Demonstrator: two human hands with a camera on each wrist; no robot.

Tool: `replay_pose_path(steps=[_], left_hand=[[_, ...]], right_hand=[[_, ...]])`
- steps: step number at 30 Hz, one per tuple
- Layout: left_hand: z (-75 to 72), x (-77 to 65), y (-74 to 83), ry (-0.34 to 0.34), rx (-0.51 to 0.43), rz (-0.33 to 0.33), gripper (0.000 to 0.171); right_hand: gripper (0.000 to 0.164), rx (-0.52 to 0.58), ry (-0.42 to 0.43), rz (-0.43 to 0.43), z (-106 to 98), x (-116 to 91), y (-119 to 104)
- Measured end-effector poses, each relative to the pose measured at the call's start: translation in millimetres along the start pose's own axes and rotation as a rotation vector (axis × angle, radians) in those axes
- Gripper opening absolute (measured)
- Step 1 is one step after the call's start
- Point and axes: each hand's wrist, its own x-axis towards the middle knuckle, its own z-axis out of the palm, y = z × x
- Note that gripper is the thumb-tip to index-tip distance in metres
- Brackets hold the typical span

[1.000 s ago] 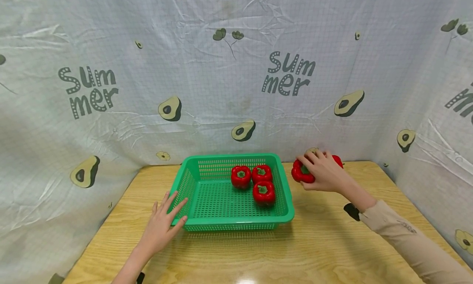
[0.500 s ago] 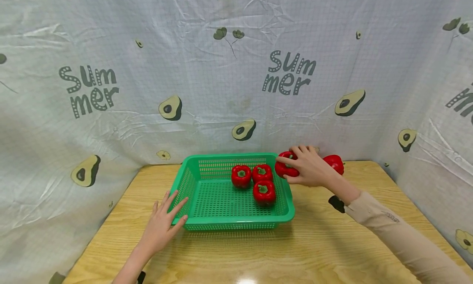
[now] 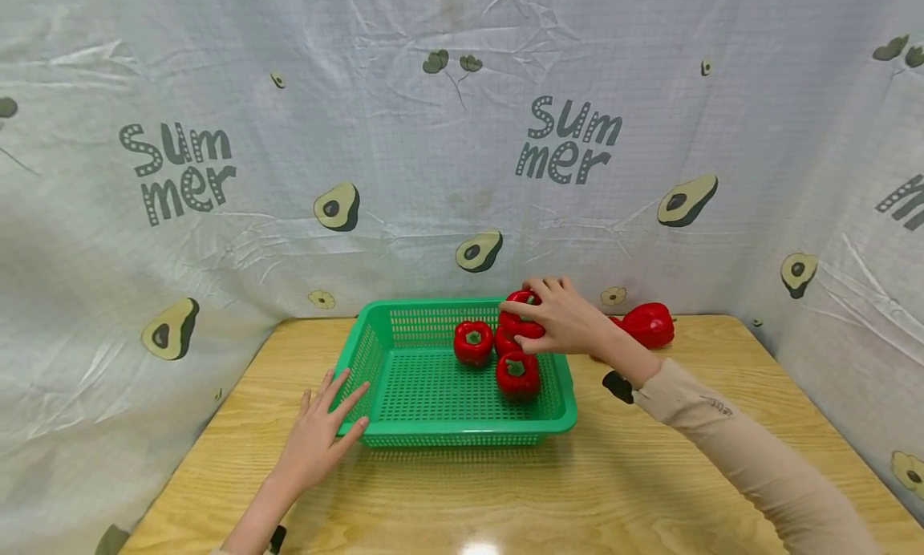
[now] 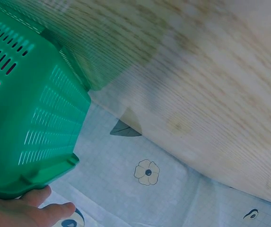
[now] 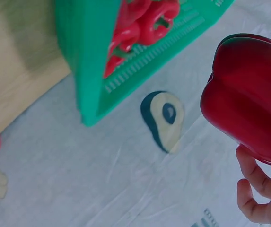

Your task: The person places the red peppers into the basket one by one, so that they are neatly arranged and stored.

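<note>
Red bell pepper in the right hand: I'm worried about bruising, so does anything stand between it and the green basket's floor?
Yes: in the head view, another red bell pepper in the back right of the green basket, partly hidden, appears to sit beneath the held pepper. Nothing visible covers the left part of the basket floor.

Basket (image 3: 447, 429) on the table (image 3: 462, 499), cloth (image 3: 397, 138) behind. My left hand (image 3: 314, 439) is at the basket's front left corner, touching the rim. Three peppers inside, towards the right: left pepper (image 3: 472, 345), back pepper (image 3: 503, 343), front pepper (image 3: 517, 378) nearest me. My right hand (image 3: 566, 318) has a held pepper (image 3: 518, 318) above the back right part, partly covering the back pepper. Right of basket: loose pepper (image 3: 650, 325) on the table near the cloth; another, mostly hidden, behind my right wrist (image 3: 630, 356).
</note>
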Motion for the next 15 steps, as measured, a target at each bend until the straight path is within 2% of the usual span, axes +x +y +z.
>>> replay_pose_path(steps=[6,15], left_hand=[[-2.0,-0.4,1.6,-0.002,0.006,-0.001,0.05],[-1.9,-1.4,2.6,0.002,0.01,0.005,0.05]], right_hand=[[0.04,0.013,-0.024,-0.028,6.1,18.1,-10.8],[0.049,0.108,-0.111,-0.049,20.6,42.3,-25.7]])
